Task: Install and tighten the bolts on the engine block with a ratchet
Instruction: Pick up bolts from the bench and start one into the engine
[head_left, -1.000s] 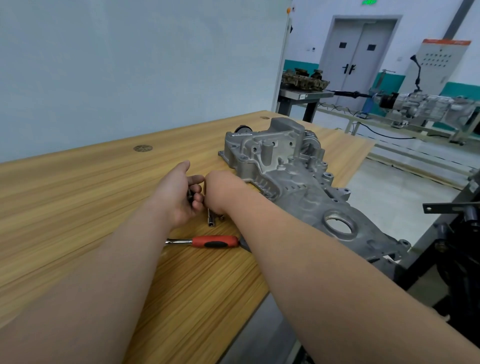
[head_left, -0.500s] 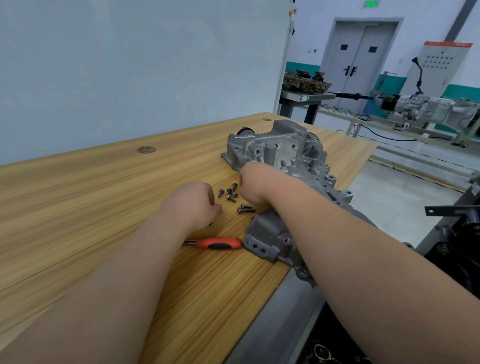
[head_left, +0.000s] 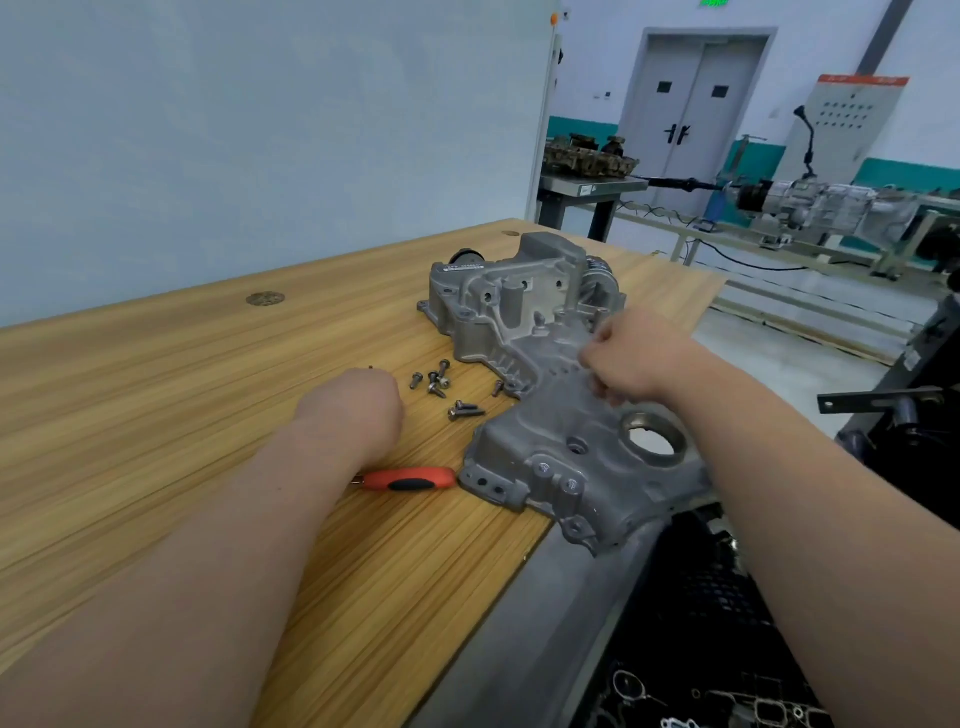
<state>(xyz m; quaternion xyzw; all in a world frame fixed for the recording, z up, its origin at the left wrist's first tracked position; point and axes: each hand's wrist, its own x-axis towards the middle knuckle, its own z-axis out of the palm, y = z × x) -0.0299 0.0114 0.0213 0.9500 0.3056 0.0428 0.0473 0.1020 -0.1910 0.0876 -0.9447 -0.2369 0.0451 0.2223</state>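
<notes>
Overhanging the worktop (head_left: 156, 415) edge, the engine block (head_left: 550, 452) looks heavy and rigid; steady it by its thick rim. Right grip (head_left: 631, 364) curls on it, and left grip (head_left: 353, 402) is fisted; I cannot tell what either holds. Loose bolts (head_left: 441, 387) beside it would roll; pinch their heads.

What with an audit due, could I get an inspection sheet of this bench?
Surface: wooden table, engine block overhanging its right edge.
Job's things: loose bolts beside the block; ratchet lying flat, untouched.
Clutter: nothing seen.
Grips: left hand curled, contents hidden; right hand on the block, fingers curled, hold unclear.
Cables: black cable below the far bench.
Surroundings: double door, gearbox on a stand, control cabinet.
</notes>
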